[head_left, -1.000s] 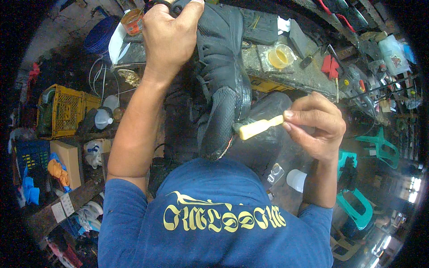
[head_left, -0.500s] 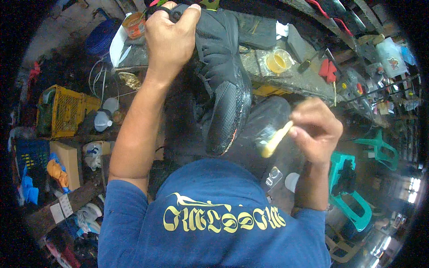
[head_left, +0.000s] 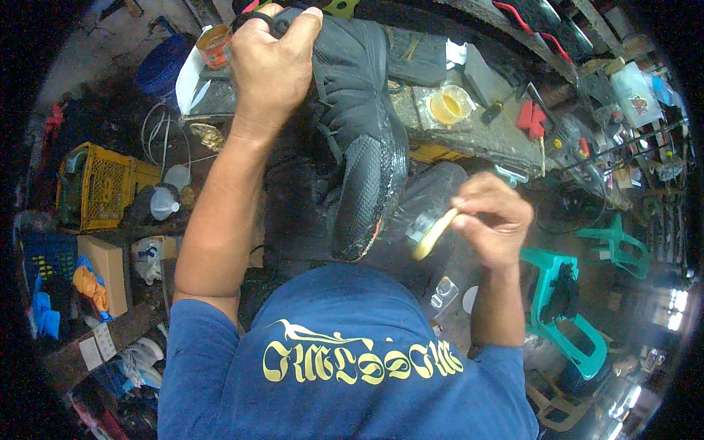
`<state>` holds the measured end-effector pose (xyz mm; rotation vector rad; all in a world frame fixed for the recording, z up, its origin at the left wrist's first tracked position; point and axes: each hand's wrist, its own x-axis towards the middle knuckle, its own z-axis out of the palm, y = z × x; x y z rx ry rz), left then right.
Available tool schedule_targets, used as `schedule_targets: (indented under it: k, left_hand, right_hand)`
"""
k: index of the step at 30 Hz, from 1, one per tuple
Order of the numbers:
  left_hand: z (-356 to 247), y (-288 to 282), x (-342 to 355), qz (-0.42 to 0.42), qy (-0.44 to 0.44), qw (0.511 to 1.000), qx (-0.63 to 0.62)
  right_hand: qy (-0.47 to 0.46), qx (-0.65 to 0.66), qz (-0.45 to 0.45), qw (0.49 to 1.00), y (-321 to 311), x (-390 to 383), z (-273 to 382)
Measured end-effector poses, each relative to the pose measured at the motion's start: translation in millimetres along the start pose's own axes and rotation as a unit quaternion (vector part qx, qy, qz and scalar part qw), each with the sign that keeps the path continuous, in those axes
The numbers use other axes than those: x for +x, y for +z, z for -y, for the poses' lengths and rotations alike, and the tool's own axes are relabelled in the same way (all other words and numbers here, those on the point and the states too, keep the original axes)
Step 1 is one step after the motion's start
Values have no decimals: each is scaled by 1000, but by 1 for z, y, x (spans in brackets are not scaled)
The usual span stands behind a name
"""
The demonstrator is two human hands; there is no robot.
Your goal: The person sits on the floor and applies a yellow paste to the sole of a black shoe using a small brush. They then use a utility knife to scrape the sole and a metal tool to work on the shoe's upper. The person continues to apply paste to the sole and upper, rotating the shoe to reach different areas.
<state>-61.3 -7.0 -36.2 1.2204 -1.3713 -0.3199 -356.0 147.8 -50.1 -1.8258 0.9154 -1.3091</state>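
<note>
My left hand (head_left: 273, 70) grips a black shoe (head_left: 359, 139) near its heel end, fingers through a dark loop there. The shoe lies with its toe toward me, its side rim shiny and wet-looking, with a reddish line near the toe tip. In my right hand (head_left: 493, 216), pinched between thumb and fingers, is a short yellow brush-like stick (head_left: 434, 236). Its thicker end points down and left, apart from the shoe's toe. Beyond the shoe, an open clear tub (head_left: 449, 105) with yellowish stuff stands on the worn bench (head_left: 499, 136).
An orange-labelled tub (head_left: 215, 48) stands left of my left hand. Farther left are a yellow crate (head_left: 110, 187) and a cardboard box (head_left: 103, 275). A red-handled tool (head_left: 531, 121) lies at the bench's right end. Green plastic stools (head_left: 546, 293) stand to the right.
My right hand has moved left and slightly down with the yellow stick, closer to my body's middle. My left hand and the shoe have shifted slightly left in the picture.
</note>
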Motion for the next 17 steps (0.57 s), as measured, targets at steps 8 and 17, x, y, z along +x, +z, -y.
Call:
schedule_targets:
  k: [8,17]
  left_hand:
    - [-26,3,-1,-20,-8,1000,16]
    - [-22,13,1,-15,-32,998,-61]
  right_hand:
    - [-61,-206,0,977,-12,10,21]
    - [-72,-221,7,972,-2,2,18]
